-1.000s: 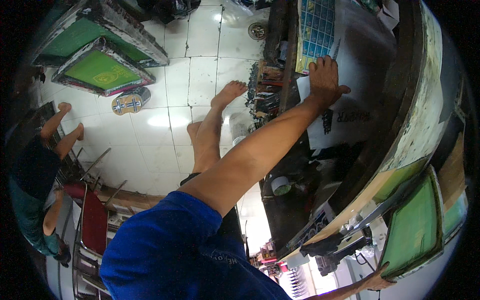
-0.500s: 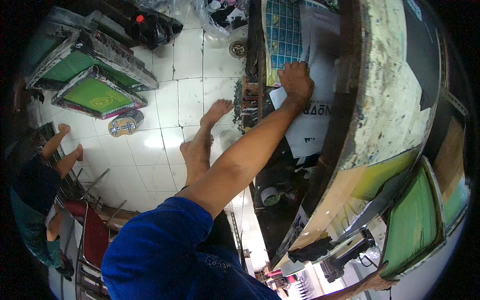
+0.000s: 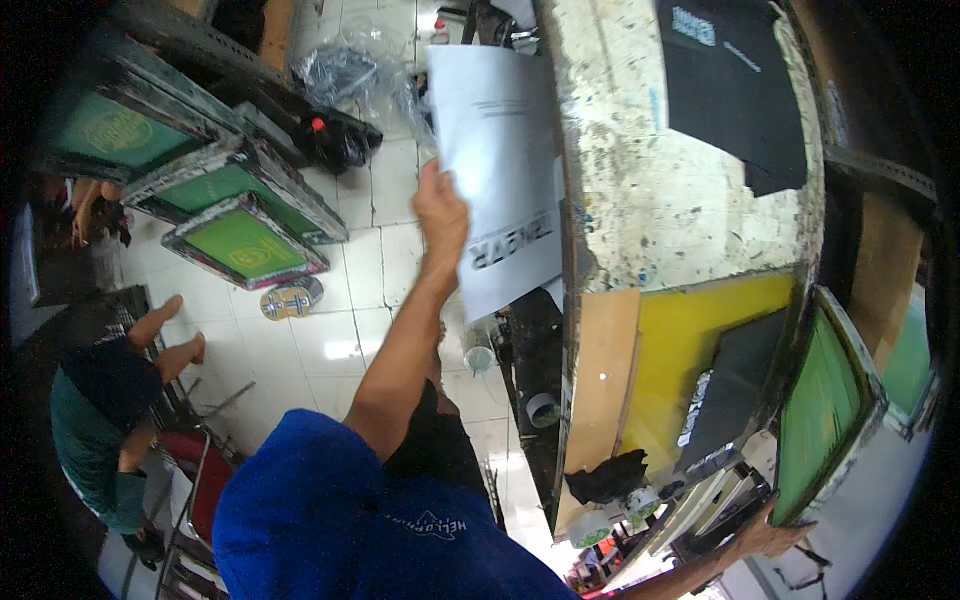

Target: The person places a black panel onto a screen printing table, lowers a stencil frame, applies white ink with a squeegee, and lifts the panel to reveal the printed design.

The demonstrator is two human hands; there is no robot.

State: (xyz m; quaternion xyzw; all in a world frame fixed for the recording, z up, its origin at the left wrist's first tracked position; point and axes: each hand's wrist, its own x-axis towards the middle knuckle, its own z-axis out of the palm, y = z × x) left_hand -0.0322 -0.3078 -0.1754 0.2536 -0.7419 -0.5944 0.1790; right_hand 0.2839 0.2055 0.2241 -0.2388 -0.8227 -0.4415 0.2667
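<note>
Item 1: left hand (image 3: 440, 215), bare; fingers clamped on L edge of thin white paper sheet w/ blk print (image 3: 505, 150); sheet extends R from fingertips, above & below them
Handling (est): v light, limp, creases/tears easily; best held by opp edges, off the print
Item 2: clear plastic tub (image 3: 480, 357), below L fingers, on floor
Item 3: paint-spattered off-white board (image 3: 620, 130), R of L fingers, past sheet; yellow panel (image 3: 680, 350) lower on same side
Item 4: right hand (image 3: 775, 537), at lower end of green-mesh screen frame (image 3: 822, 420), well apart from L fingers; can't tell if fingers closed. Frame (est): stiff, mesh fragile; grip rim only
Item 5: crumpled clear plastic bags (image 3: 350, 75), up-L of L fingers, far
Item 6: co-worker in teal top (image 3: 85, 430), far L of L fingers
</note>
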